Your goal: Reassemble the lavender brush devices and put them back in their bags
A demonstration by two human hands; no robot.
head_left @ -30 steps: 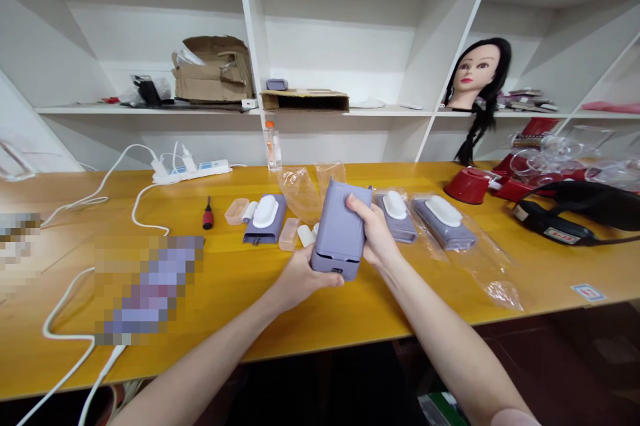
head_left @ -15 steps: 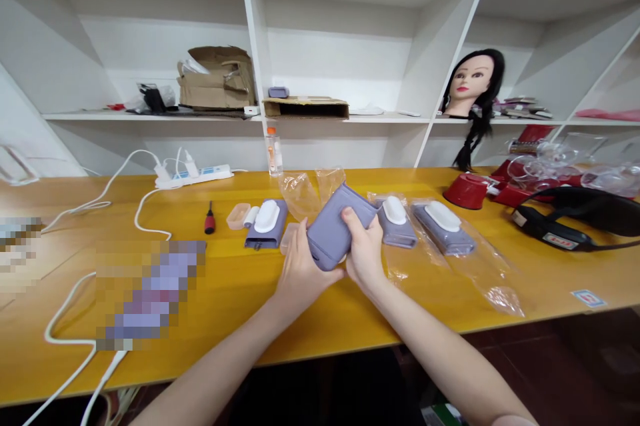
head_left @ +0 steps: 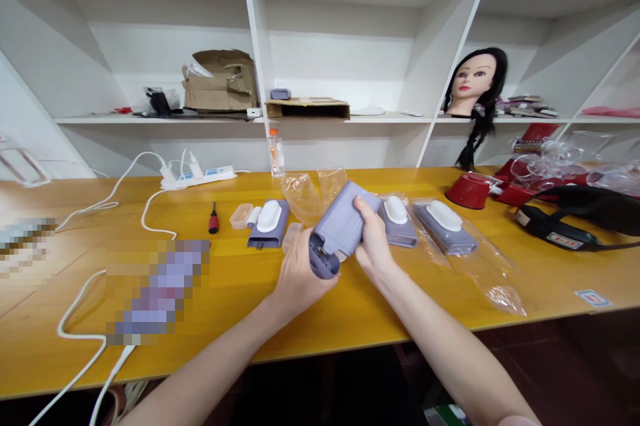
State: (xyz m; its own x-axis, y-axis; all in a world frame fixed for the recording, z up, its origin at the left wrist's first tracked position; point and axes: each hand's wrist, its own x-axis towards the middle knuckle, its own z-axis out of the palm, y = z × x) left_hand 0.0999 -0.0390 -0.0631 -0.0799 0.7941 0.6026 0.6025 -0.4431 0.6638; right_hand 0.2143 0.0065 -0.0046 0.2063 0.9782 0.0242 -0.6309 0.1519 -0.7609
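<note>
Above the middle of the table my hands hold a grey-purple plastic casing (head_left: 344, 218) at a slant. My right hand (head_left: 375, 243) is closed round its upper, ribbed part, the thumb lying on the face. The fingers of my left hand (head_left: 296, 274) wrap the dark-hollowed end piece (head_left: 323, 262) at the lower end. This end piece stands partly away from the casing; whether they still touch I cannot tell. Similar grey-purple units with white oval pieces lie around: one unit (head_left: 277, 239) on the left, a second (head_left: 397, 234) and a third (head_left: 460, 241) on the right.
A red-and-black screwdriver (head_left: 213, 219), a small clear tub (head_left: 242, 217) and a power strip (head_left: 205, 176) lie to the left. Clear plastic bags (head_left: 302, 196) spread behind my hands. Red bases (head_left: 469, 191) and a black headband device (head_left: 555, 229) occupy the right. Shelves (head_left: 345, 121) rise behind.
The casing has turned in my hands and its lower end has come open, exposing the end piece's dark inside. A ribbed face now shows instead of the smooth one.
</note>
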